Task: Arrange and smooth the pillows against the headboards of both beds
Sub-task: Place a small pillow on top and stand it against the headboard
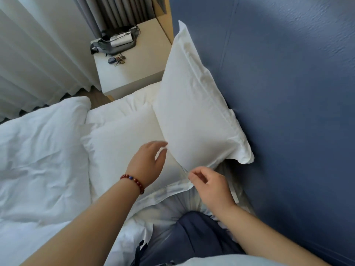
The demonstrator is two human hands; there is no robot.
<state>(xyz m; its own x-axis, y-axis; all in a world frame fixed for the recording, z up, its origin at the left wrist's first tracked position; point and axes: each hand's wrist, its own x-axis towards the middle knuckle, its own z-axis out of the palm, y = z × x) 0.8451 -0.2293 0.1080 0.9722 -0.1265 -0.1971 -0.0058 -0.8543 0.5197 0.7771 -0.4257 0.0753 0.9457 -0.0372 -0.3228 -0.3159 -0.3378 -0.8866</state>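
A white pillow [194,104] stands upright, leaning on the blue padded headboard [288,112]. A second white pillow [124,143] lies flat on the bed in front of it, its flanged edge toward me. My left hand [148,162], with a red bead bracelet at the wrist, hovers with fingers spread over the flat pillow, fingertips at the upright pillow's lower edge. My right hand [211,185] is beside the flat pillow's near corner, fingers loosely curled, thumb and forefinger close together near the flange. I cannot tell whether it pinches the fabric.
A rumpled white duvet [38,160] covers the bed at left. A beige nightstand [134,73] beyond the pillows holds a dark pouch [115,43] and keys [118,60]. White curtains [34,54] hang at far left. My knee in blue trousers [192,237] rests on the mattress.
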